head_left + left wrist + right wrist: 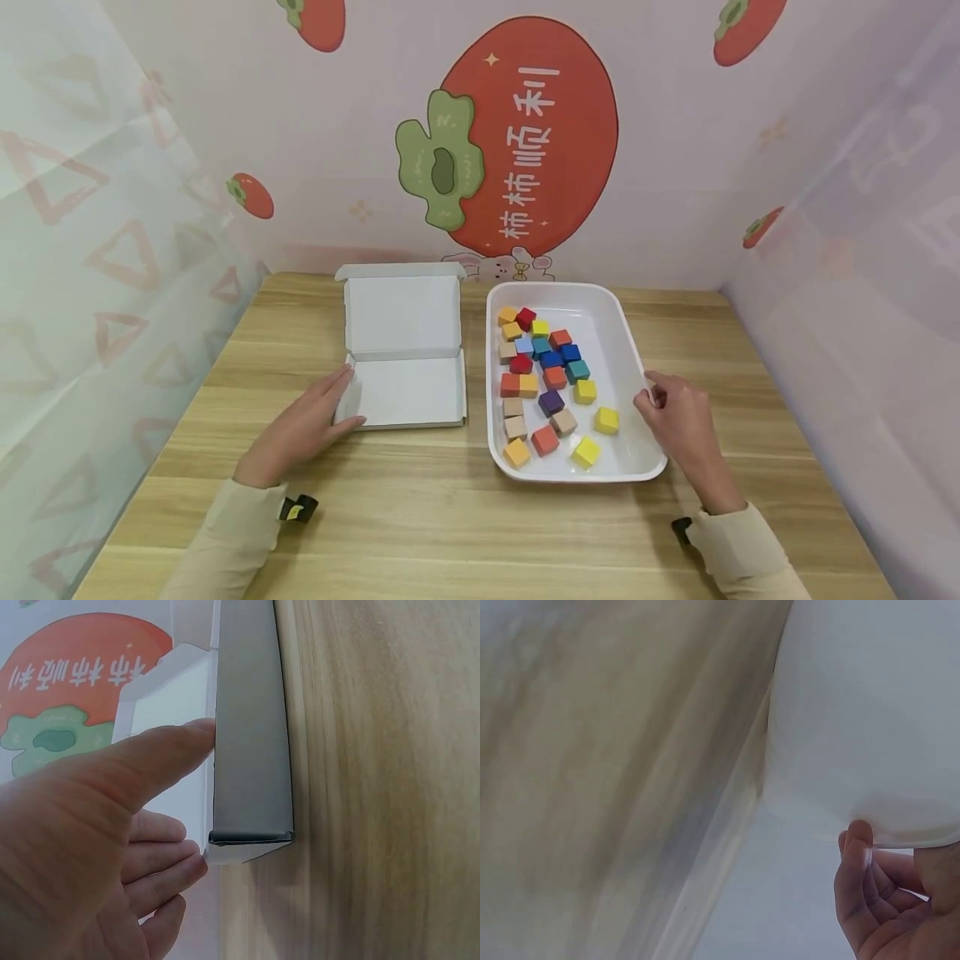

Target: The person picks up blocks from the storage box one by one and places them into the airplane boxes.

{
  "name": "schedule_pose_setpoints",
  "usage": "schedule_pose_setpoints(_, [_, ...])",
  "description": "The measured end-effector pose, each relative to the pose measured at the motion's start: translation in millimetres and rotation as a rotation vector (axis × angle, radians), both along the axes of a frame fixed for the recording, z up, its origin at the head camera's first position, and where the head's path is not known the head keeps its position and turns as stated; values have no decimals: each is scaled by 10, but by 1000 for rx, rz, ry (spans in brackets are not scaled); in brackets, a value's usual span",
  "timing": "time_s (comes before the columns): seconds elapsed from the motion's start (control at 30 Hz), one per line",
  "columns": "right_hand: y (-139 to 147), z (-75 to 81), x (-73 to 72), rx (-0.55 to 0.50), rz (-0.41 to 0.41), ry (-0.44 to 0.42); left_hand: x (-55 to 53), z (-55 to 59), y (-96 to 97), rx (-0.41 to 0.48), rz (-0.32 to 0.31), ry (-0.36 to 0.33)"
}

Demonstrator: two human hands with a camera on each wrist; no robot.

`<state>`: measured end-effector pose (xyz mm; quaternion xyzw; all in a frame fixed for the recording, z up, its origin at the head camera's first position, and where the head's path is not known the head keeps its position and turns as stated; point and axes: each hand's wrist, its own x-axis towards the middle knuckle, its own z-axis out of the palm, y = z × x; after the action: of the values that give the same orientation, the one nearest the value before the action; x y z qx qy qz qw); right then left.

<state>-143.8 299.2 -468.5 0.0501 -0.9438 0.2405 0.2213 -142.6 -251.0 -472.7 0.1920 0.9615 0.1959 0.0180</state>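
Note:
At the left, an open white cardboard box (405, 392) lies with its lid (403, 312) folded back. My left hand (303, 421) rests against its front left corner, fingers along the left side and thumb (169, 754) at the front edge. To the right of the box stands a white plastic tray (637, 454). My right hand (681, 421) pinches the tray's right rim between thumb and curled fingers, also seen in the right wrist view with the tray (870, 712) edge. Inside the tray, mostly towards its left, sit colored cubes, among them a purple cube (551, 403) and a yellow cube (586, 452).
Box and tray stand side by side on a wooden table (420, 525), with a narrow gap between them. A printed wall covering (322, 150) rises behind the table, and pale hanging sheets (862, 250) close off both sides.

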Motion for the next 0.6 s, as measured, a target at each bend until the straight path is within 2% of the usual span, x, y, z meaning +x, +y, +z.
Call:
schedule_pose_setpoints(0.33, [-27, 22, 24, 30, -5, -8, 9, -59, 13, -7, -11, 13])
schedule_pose_setpoints(0.6, [-30, 23, 33, 42, -7, -51, 26, -45, 14, -5, 2, -20])
